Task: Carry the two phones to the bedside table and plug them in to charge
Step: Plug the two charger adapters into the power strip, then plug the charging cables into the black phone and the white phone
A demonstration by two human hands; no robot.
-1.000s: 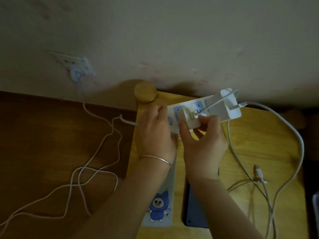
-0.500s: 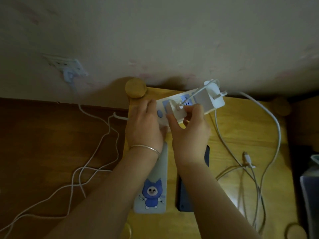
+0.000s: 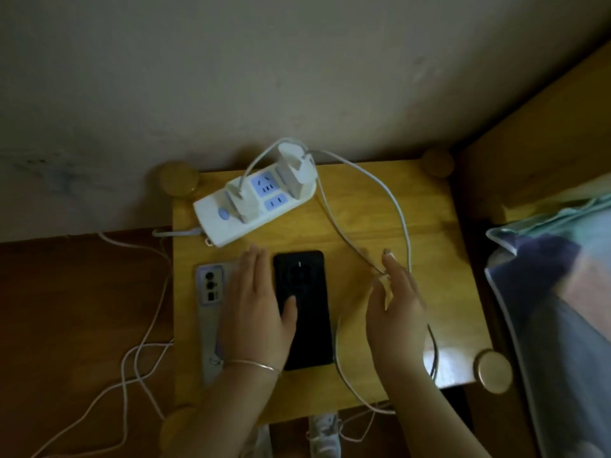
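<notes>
Both hands flat — left [image 3: 256,309], right [image 3: 395,312] — fingers spread

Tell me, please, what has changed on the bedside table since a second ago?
Both hands let go of the power strip and drew back: left hand rests flat across the phones, right hand hangs open by the cables. The small charger now sits plugged in. Grey phone and black phone stayed put.

Glossy wooden bedside table [image 3: 380,206], white plastic power strip [image 3: 231,229]
</notes>
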